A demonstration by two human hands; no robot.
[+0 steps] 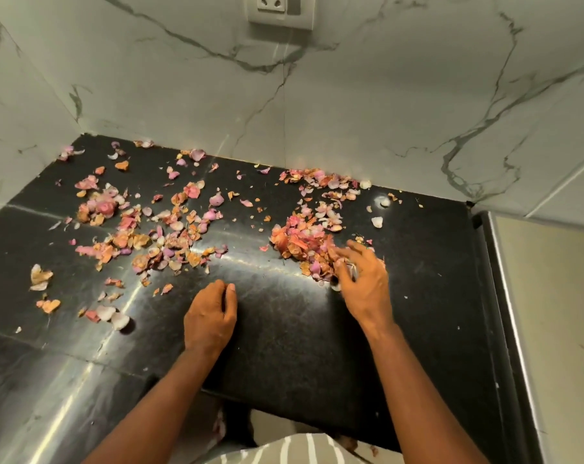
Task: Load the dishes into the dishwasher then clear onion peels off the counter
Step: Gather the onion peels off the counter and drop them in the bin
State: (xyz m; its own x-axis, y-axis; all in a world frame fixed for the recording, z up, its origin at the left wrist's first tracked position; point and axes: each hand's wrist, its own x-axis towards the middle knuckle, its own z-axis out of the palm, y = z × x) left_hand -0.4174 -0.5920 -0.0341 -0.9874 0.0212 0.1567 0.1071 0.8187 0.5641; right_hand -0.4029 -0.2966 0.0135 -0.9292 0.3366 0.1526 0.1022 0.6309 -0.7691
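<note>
Pink and orange onion peels lie scattered over the black stone counter [283, 329]. One heap [297, 239] sits right of centre, and a wider spread [156, 236] covers the left half. A thin line of peels [320, 179] runs along the back wall. My right hand [364, 279] rests on the near right edge of the heap, fingers spread and curled into the peels. My left hand [213, 316] lies on bare counter in the middle, fingers loosely curled, holding nothing. No dishes or dishwasher are in view.
Marble-patterned walls close the counter at the back and left, forming a corner at the far left. A wall socket [277, 8] sits high on the back wall. A steel-edged pale surface [545, 313] adjoins the counter on the right. The counter's front edge runs just before my torso.
</note>
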